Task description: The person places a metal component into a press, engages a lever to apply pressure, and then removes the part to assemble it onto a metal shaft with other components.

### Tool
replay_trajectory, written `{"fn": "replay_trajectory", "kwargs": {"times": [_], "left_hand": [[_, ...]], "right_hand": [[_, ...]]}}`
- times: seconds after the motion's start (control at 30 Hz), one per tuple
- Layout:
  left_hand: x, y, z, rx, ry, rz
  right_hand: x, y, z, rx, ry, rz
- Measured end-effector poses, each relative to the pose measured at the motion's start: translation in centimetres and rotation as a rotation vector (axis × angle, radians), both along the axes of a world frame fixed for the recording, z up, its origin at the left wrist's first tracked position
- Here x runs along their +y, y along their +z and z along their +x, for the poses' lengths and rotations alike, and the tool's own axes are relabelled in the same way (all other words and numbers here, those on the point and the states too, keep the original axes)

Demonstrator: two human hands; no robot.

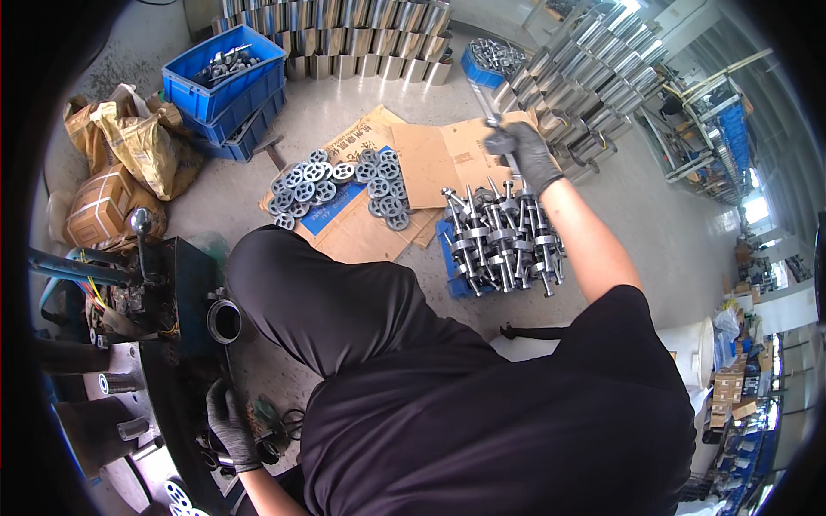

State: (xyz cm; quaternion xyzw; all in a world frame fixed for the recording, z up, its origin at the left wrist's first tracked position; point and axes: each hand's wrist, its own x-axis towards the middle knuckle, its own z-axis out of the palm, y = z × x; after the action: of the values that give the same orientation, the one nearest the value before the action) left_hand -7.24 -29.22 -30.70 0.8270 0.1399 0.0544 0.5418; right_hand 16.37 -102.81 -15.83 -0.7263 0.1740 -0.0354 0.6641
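My right hand (532, 156), in a dark grey glove, is raised out ahead with its fingers wrapped round a metal shaft (492, 113). The shaft is long and slim, with a thicker collar near the fingers, and tilts up to the left. Below that hand, many similar shafts with collars (502, 245) are heaped over a blue crate (454, 267). My left hand (229, 425), gloved too, hangs low at the left beside the dark machine (159, 421). Its fingers are stretched with small gaps and nothing shows in them.
Spoked metal discs (305, 185) lie on flattened cardboard (361, 228). Stacked blue crates (225, 82) hold metal parts at far left, near yellowish sacks (138, 138) and a carton (99, 211). Shiny metal tubes (366, 41) stand in rows behind. A lever knob (141, 222) rises from the machine.
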Motion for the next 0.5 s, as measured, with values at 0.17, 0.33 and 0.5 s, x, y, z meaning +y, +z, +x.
{"fn": "replay_trajectory", "kwargs": {"times": [0.17, 0.33, 0.5], "left_hand": [[-0.1, -0.4, -0.2, -0.015, -0.04, 0.066], [-0.5, -0.8, 0.2, 0.055, -0.135, 0.09], [-0.3, -0.9, -0.3, 0.064, -0.155, 0.148]], "right_hand": [[-15.4, -5.3, -3.1, 0.21, -0.366, -0.547], [-23.4, -8.4, -7.2, 0.142, -0.22, -0.819], [-25.6, -11.2, -9.1, 0.556, -0.161, -1.251]]}}
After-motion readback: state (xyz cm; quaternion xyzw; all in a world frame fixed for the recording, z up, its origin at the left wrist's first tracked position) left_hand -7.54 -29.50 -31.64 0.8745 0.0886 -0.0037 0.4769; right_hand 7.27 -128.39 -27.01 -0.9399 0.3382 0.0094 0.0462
